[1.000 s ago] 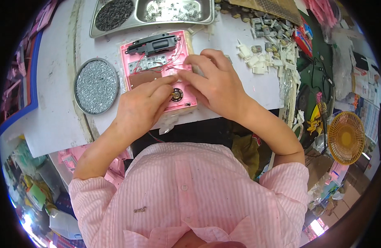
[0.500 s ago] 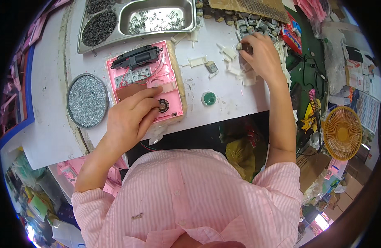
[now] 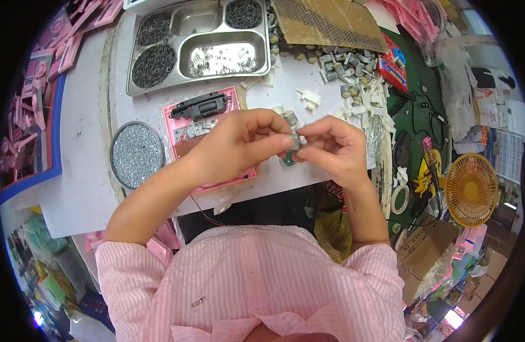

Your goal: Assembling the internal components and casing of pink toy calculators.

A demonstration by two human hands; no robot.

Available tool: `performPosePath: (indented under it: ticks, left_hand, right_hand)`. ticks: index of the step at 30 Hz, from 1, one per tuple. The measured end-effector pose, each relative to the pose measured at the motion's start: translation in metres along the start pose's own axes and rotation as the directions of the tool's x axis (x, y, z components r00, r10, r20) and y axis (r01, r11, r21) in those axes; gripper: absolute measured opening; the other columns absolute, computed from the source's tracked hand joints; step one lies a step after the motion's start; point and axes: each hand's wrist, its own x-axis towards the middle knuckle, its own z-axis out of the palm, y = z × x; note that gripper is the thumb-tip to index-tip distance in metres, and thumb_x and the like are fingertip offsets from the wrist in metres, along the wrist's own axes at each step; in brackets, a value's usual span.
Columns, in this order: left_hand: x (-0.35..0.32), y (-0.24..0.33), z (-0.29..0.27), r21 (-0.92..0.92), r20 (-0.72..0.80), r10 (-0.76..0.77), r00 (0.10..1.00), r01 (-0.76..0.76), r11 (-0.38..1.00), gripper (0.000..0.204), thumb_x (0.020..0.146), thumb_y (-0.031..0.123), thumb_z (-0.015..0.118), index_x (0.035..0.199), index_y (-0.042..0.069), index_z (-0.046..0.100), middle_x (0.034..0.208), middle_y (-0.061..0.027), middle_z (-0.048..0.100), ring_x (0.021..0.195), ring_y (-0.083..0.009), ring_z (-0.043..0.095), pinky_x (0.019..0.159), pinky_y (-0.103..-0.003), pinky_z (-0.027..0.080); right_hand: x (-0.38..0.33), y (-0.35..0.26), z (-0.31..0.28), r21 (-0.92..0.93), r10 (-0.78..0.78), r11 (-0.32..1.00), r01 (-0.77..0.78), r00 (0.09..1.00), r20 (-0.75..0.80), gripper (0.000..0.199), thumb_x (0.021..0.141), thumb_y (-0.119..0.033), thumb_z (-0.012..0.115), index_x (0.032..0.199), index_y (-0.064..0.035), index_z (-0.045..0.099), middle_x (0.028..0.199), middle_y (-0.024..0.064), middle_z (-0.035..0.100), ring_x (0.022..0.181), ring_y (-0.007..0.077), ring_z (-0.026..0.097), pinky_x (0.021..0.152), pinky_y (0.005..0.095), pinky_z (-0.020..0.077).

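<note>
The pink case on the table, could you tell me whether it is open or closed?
Open. The pink case lies face up with no cover, its wires and a black part exposed. The left hand hides its lower half.

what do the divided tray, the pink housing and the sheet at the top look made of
Divided tray: looks like stainless steel, shiny with bright reflections. Pink housing: probably moulded plastic, smooth and evenly coloured. Sheet: seemingly corrugated cardboard, matte brown with a ribbed surface.

I sit at a small assembly workbench. Steel tray [image 3: 160, 85] with compartments of screws, round tin [image 3: 137, 154] of tiny parts, pink casings [image 3: 40, 80] stacked left, loose white connectors [image 3: 353, 80], cartons [image 3: 422, 245] below: a workshop.
</note>
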Motion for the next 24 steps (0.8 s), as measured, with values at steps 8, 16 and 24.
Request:
performPosePath:
  ticks: [8, 16, 24]
  left_hand:
    - [0.148, 0.008, -0.007, 0.797, -0.024, 0.595, 0.803, -0.345, 0.496, 0.030, 0.093, 0.031, 0.071, 0.091, 0.002, 0.071, 0.074, -0.0010, 0.066, 0.066, -0.0083, 0.059, 0.060, -0.027, 0.047]
    - [0.226, 0.019, -0.006, 0.995, -0.101, 0.587, 0.803, 0.074, 0.070, 0.026, 0.087, 0.025, 0.070, 0.090, 0.000, 0.071, 0.085, -0.0160, 0.071, 0.081, -0.0282, 0.071, 0.075, -0.043, 0.055]
    - [0.209, 0.010, -0.006, 0.996, 0.049, 0.789, 0.612, -0.089, 0.007, 0.015, 0.083, 0.017, 0.066, 0.081, 0.003, 0.066, 0.082, -0.0191, 0.068, 0.079, -0.0375, 0.068, 0.072, -0.048, 0.054]
  right_hand:
    - [-0.006, 0.031, -0.045, 0.688, -0.012, 0.725, 0.020, 1.000, -0.017, 0.016, 0.088, -0.011, 0.076, 0.092, -0.0029, 0.063, 0.083, 0.0117, 0.067, 0.071, 0.0200, 0.065, 0.065, 0.0310, 0.0525]
    - [-0.034, 0.039, -0.079, 0.692, 0.023, 0.721, 0.046, 0.996, -0.091, 0.024, 0.087, -0.006, 0.074, 0.106, -0.0031, 0.060, 0.091, 0.0107, 0.068, 0.076, 0.0199, 0.063, 0.069, 0.0316, 0.0504]
    - [-0.050, 0.042, -0.050, -0.107, 0.168, 0.978, -0.180, 0.979, -0.116, 0.046, 0.086, -0.001, 0.071, 0.131, -0.0056, 0.061, 0.082, -0.0013, 0.059, 0.071, 0.0054, 0.052, 0.066, 0.0208, 0.0433]
